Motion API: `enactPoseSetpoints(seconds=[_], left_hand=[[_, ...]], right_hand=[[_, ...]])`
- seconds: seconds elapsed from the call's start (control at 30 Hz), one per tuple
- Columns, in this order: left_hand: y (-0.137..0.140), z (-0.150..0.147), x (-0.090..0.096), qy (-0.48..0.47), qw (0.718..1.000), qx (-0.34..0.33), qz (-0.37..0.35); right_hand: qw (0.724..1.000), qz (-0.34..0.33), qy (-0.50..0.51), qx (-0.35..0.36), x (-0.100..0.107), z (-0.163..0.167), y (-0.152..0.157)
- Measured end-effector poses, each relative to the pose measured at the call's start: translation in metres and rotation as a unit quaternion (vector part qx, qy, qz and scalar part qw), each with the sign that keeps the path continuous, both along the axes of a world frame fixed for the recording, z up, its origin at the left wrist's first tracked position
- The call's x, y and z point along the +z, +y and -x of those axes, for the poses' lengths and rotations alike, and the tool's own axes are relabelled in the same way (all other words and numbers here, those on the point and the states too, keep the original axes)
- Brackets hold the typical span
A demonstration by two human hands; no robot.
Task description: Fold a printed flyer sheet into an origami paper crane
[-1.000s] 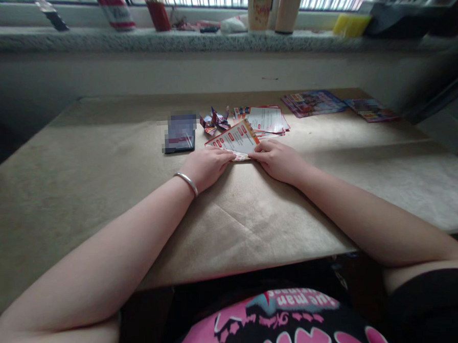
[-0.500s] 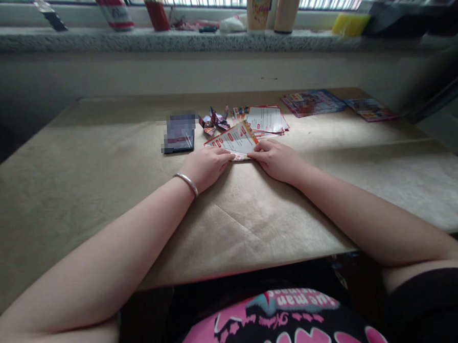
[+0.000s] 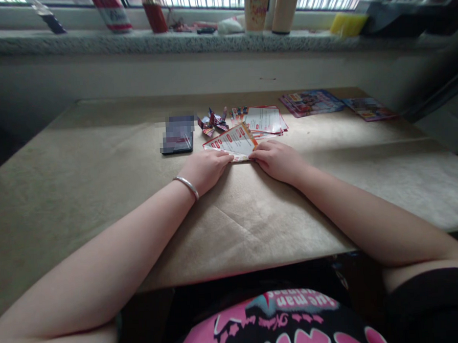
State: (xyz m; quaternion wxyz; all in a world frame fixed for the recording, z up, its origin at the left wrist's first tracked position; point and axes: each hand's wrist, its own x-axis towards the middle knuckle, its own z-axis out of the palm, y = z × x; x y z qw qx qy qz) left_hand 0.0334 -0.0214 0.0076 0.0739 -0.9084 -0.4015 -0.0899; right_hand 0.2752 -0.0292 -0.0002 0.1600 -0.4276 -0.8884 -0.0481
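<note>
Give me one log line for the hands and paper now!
left hand: touching printed paper; right hand: touching same paper; paper: partly folded; beyond: sheet stack, small folded shapes

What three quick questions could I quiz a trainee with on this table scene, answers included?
1. On which arm is the silver bangle, left or right?
2. True or false: the left hand and right hand touch the same part-folded sheet.
3. What lies between the dark flat device and the stack of printed sheets?

Key: 1. Left. 2. True. 3. Colourful folded paper pieces.
</note>
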Motion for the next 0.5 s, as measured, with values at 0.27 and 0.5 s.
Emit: enactPoseSetpoints(seconds=[0.27,0.5], left_hand=[[0.0008,0.0010,-0.0010,-0.008,1.000,0.000,0.002],[0.0004,0.0009,-0.0007,-0.003,1.000,0.004,-0.008]], right_hand=[[1.000,-0.002,0.000,-0.005,0.0000,0.0009,-0.0008],[1.000,-0.010,-0.012,-0.011,-0.0003,0.0001,-0.0004]])
